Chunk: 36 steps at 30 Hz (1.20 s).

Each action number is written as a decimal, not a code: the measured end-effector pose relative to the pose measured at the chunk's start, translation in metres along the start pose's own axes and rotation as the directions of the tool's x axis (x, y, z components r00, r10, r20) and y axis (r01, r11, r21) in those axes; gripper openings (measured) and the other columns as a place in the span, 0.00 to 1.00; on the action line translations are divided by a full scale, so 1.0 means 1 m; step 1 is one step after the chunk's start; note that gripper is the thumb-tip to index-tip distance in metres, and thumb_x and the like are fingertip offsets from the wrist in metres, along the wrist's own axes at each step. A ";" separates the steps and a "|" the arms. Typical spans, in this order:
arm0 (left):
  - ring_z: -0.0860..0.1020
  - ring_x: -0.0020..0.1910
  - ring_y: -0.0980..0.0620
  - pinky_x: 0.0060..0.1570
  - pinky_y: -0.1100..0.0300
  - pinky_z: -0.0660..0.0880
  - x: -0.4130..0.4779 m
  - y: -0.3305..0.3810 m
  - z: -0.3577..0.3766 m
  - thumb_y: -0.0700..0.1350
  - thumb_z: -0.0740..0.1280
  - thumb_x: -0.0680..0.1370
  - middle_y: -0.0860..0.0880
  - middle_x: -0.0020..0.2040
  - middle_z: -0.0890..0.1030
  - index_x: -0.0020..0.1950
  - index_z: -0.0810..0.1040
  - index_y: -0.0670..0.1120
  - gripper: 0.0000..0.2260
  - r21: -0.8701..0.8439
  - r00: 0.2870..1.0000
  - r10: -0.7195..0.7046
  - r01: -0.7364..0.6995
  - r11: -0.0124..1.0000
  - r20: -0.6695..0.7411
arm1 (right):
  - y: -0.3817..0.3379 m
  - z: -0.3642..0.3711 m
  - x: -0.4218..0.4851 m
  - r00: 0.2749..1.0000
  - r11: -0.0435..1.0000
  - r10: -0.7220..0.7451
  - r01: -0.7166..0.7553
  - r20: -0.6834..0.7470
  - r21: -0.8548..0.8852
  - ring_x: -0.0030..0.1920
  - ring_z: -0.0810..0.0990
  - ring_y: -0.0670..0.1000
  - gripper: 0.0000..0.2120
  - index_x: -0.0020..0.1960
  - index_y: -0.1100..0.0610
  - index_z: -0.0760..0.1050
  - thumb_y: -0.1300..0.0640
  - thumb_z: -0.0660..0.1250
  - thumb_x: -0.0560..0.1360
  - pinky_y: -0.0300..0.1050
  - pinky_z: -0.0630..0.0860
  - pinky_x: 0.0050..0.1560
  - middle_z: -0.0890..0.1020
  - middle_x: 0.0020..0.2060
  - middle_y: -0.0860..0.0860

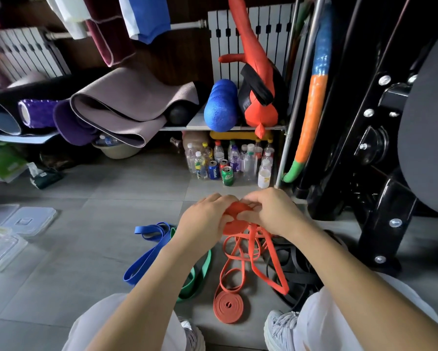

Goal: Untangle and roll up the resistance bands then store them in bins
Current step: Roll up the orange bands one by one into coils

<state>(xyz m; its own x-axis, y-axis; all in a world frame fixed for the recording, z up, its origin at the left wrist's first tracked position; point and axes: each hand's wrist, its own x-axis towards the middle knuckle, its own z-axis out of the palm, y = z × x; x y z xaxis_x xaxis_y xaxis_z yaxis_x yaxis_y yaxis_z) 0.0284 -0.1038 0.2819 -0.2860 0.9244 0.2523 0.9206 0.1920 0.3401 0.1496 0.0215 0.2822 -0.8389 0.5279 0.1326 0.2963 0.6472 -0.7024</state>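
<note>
An orange roll [235, 216] of band sits pinched between both hands above the floor [86, 249]. The left hand [205, 219] grips its left side with fingers curled over the top; the right hand [271, 211] clasps the right side, thumb pressed on the roll's face. From under the roll the unrolled rest of the orange band [253, 252] hangs in loose loops down to the floor. Just nearer the person than those loops lies a second orange coil [228, 306], wound flat (its tail runs up toward the loops). Left of the roll, partly under the left forearm, a blue band [147, 252] and a green band [195, 277] lie stretched side by side. Right of the roll, under the right forearm, a black band [291, 269] lies in a heap. Beyond the roll stand bottles and cans [228, 160] below a shelf [212, 127]. Far left of the roll, clear bins [2, 247] and a lid [30, 220] rest on the floor. The person's white shoes [278, 328] show at the bottom edge, nearest the coil.
</note>
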 end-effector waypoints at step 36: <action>0.75 0.52 0.51 0.48 0.69 0.71 0.001 -0.002 0.010 0.41 0.66 0.77 0.54 0.53 0.73 0.68 0.71 0.55 0.21 -0.302 0.981 -0.130 0.082 0.950 -0.142 | 0.008 -0.004 0.003 0.997 0.900 0.070 -0.046 -0.039 0.434 0.44 0.83 0.40 0.12 0.40 0.41 0.80 0.58 0.76 0.68 0.36 0.79 0.46 0.85 0.38 0.41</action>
<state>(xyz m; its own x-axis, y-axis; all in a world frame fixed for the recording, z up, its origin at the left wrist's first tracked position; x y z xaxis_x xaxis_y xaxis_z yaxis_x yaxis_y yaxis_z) 0.0294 -0.0999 0.2721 -0.4380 0.8355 0.3317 0.7704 0.1587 0.6175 0.1509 0.0307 0.2800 -0.7977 0.5929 0.1104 0.1072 0.3196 -0.9415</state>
